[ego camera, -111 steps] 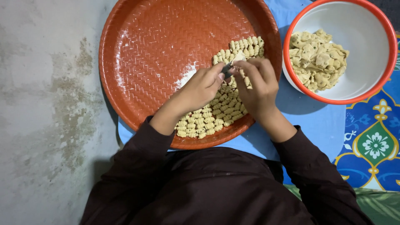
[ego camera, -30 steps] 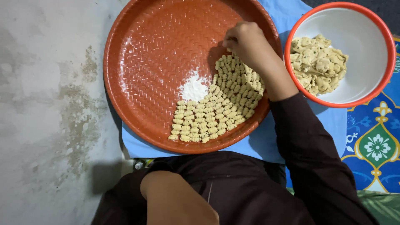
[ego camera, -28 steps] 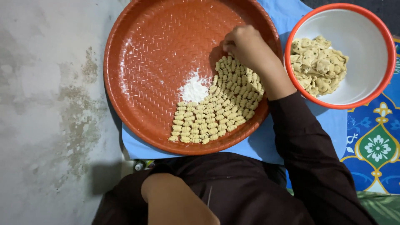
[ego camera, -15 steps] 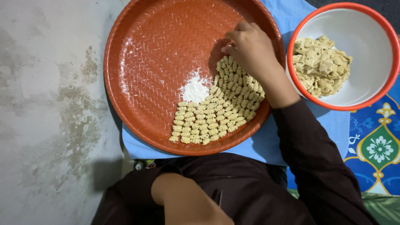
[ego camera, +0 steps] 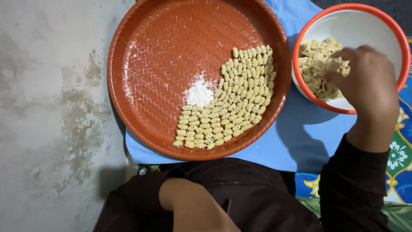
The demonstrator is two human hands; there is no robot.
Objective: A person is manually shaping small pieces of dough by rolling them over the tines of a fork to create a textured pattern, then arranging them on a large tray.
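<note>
Dough pieces (ego camera: pixel 319 68) fill the white bowl (ego camera: pixel 369 30); the right hand (ego camera: pixel 369 81) reaches in, fingers curled over them. Left hand stays out of view.

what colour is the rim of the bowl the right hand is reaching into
Orange-red rim on a white bowl, seen best in the head view; the right hand is over it.

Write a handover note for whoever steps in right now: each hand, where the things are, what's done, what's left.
Right hand: over the white bowl, fingers in the dough pieces; grip hidden.
Left hand: out of view; only its forearm shows near the lap.
Round red tray on the blue cloth: rows of shaped pieces along its near right side, flour pile beside them.
Left: many dough pieces in the bowl; most of the tray is bare.
</note>
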